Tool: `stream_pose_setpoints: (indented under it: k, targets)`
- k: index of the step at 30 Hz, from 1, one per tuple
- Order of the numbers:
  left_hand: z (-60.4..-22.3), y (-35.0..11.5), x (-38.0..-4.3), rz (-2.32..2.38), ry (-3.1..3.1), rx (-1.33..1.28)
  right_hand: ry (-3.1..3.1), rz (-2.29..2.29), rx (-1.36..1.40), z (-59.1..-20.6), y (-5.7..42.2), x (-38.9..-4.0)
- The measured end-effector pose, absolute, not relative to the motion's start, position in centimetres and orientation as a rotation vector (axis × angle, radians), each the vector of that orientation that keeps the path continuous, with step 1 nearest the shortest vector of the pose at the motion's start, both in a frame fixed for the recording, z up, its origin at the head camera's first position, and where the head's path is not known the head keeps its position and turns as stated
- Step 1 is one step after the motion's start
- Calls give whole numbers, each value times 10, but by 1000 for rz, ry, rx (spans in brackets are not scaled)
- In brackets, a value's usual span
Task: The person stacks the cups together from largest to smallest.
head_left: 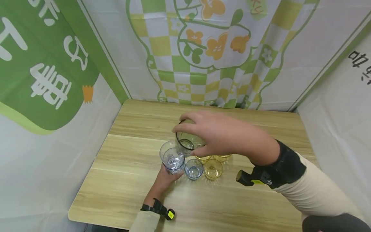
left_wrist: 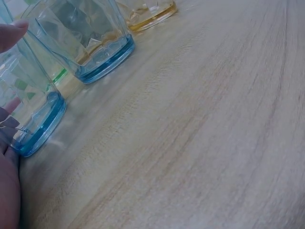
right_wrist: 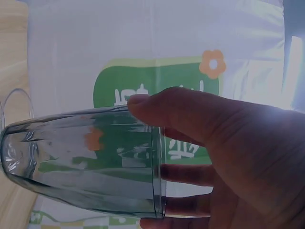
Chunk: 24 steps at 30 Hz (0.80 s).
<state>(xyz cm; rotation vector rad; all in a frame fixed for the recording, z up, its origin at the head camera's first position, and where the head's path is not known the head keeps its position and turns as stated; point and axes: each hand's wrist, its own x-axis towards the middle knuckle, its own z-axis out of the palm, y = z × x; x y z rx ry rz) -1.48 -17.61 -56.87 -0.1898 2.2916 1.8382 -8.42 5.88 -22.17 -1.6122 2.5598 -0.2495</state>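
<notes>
Step looks like stacking; right hand (head_left: pixel 215 132) grips a smoky glass (right_wrist: pixel 95 162) near its rim, base toward the counter (head_left: pixel 116 167), beside a clear glass (head_left: pixel 164 150); contact unclear; left hand (head_left: pixel 167 179) curls round a blue-based glass (left_wrist: pixel 40 125), clear one apparently nested inside; next move likely calls for centring the smoky base over that mouth; blue glass (head_left: pixel 193 169) and amber glasses (head_left: pixel 213 169) crowd the right

The back curtain (head_left: pixel 159 45) bears "ky" (head_left: pixel 256 9). White characters (head_left: pixel 50 85) on the left cloth (head_left: pixel 32 111) and dark characters (head_left: pixel 357 59) on the right cloth (head_left: pixel 342 109) are unclear.
</notes>
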Motion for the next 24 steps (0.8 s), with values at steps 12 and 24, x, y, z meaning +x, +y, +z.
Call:
stream_pose_setpoints:
  k: [12,24]
  targets:
    - [-572,-177,-15,1938,2225,-100,2505,-263,-1669,-232,42,-77]
    - [-573,-177,-14,1981,2207,-106,2506,-320,-1728,-235,32,-78]
